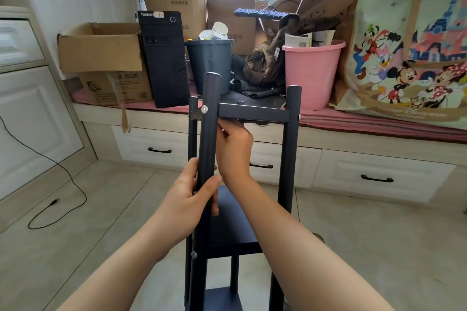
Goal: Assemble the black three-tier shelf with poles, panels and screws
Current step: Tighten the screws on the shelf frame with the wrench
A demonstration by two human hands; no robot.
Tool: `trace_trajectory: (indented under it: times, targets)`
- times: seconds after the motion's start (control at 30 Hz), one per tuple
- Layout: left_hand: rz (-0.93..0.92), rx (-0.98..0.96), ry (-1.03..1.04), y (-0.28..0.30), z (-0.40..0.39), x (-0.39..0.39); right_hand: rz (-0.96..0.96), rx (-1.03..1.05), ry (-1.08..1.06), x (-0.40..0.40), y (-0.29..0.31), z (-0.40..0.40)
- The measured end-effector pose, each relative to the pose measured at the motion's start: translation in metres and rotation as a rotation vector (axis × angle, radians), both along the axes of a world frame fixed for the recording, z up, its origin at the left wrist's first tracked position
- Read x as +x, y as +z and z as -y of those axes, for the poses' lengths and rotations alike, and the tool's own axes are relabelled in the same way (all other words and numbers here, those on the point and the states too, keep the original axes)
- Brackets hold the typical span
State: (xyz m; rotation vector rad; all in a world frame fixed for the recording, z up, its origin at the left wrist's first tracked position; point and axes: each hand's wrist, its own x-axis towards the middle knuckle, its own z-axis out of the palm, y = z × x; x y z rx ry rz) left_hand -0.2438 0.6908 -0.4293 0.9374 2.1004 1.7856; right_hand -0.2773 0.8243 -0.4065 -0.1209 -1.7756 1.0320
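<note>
Head view: tiled floor [101, 197], pink-cushioned window bench [379, 121] with drawers across mid-frame. At centre stands the black shelf [252, 113]. Left hand [192, 197] grips its near pole [208, 134]; right hand [235, 149] reaches under the top panel, fingers hidden. Upper left, computer tower [164, 58] reads "ThinkCentre"; a box [118, 86] "2019"; right, a Disney bag [414, 58].

**Floor and window bench**

The tiled floor [113, 209] fills the lower frame; the black shelf [235, 230] stands on it at centre, and a black cable [54, 166] trails at the left. Across the upper frame, a bench [353, 139] with a pink mat [379, 121] carries boxes [101, 53], a computer tower [164, 58], a dark bin [209, 63], a pink bucket [310, 73] and a cartoon bag [409, 45].
</note>
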Motion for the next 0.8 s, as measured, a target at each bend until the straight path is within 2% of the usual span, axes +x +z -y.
trace_trajectory:
  times: [0.23,0.37,0.67,0.8]
  targets:
    - [0.034,0.016,-0.010,0.001,0.000,0.000,0.315,-0.113,0.183,0.018,-0.001,-0.009]
    - [0.065,0.035,0.001,0.007,-0.003,0.003,0.465,-0.384,0.373,0.037,0.011,-0.017]
    - [0.023,-0.015,-0.008,0.013,-0.016,0.013,0.450,-0.880,0.754,0.078,0.035,-0.039]
    - [-0.055,-0.084,-0.033,0.006,-0.020,0.013,0.450,-0.906,0.812,0.084,0.042,-0.044]
